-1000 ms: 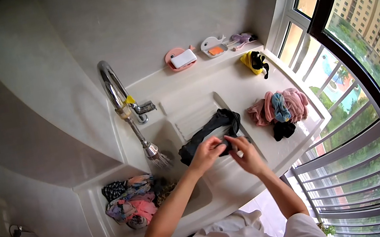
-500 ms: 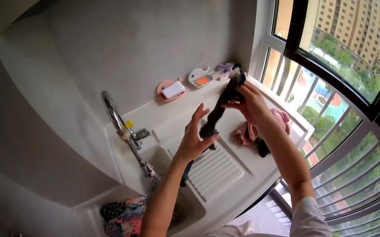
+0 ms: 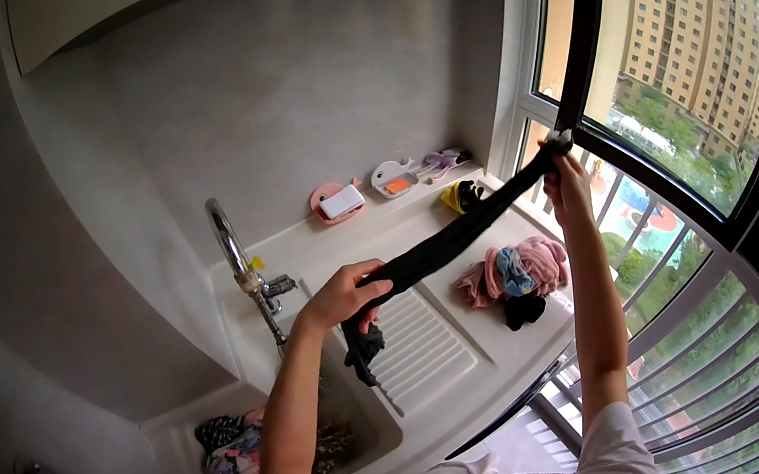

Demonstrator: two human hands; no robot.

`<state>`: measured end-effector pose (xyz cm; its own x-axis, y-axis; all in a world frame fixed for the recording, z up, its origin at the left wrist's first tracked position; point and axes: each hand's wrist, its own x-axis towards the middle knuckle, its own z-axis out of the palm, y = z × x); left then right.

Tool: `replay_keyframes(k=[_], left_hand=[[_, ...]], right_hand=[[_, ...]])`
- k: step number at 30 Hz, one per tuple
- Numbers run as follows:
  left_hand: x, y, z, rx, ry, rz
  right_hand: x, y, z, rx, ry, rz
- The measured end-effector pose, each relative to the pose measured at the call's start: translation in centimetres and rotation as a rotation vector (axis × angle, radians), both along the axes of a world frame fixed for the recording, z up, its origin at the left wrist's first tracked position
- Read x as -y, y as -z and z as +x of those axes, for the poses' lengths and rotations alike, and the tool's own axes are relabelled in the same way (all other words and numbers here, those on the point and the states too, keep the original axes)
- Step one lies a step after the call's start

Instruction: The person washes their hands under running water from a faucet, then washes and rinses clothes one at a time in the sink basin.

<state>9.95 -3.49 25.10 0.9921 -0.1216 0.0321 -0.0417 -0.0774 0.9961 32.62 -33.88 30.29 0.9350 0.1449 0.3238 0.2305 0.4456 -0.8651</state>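
Observation:
A long, narrow black cloth (image 3: 447, 243), stocking-like in shape, is stretched taut and slanting between my two hands above the sink counter. My left hand (image 3: 346, 296) is closed around its lower part, and a bunched end hangs below the fingers over the washboard edge. Up to the right, near the window frame, my right hand (image 3: 570, 186) pinches the other end, where a small pale patch shows. Under the cloth lies the ribbed washboard (image 3: 418, 342). A pile of pink cloth (image 3: 537, 265) with blue and black pieces rests to its right.
The chrome faucet (image 3: 235, 252) rises behind the sink basin (image 3: 385, 429). Patterned clothes (image 3: 232, 456) lie at the basin's left. Along the back ledge are a pink soap dish (image 3: 322, 196), a whale-shaped dish (image 3: 380, 179) and a yellow-black item (image 3: 462, 196). Window railings (image 3: 680, 326) border the right.
My hands have moved apart, the right one up and to the right, the left one slightly left. The black cloth went from short and bunched to stretched out long.

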Motion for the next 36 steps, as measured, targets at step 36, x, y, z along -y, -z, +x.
replay_keyframes(k=[36], left_hand=[[0.7,26.6,-10.9,-0.245,-0.220,-1.500]], right_hand=[[-21.1,18.9,-29.3,-0.588,-0.676,-0.039]])
